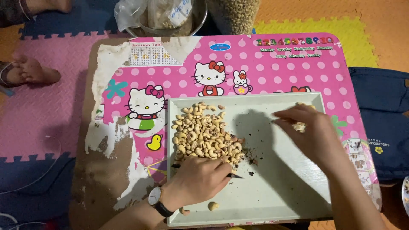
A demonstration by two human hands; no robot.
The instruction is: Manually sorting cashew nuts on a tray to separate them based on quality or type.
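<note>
- Our left hand [200, 176] grips a thin dark tool [234, 175], tip pointing right, at the tray's [277, 200] near-left edge.
- The cashew pile [204, 134] lies just beyond this hand, towards the tray's far-left corner; the left hand is nearer.
- Our right hand [306, 127] pinches a few pale cashews [300, 126] by the far-right corner.
- The tray sits on a pink table [277, 64].

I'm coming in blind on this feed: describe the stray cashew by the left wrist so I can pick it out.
Find the pale tray on the pink table. At its near edge, right of the left hand with the wristwatch, lies one cashew. It sits alone, well apart from the big cashew pile.
</note>
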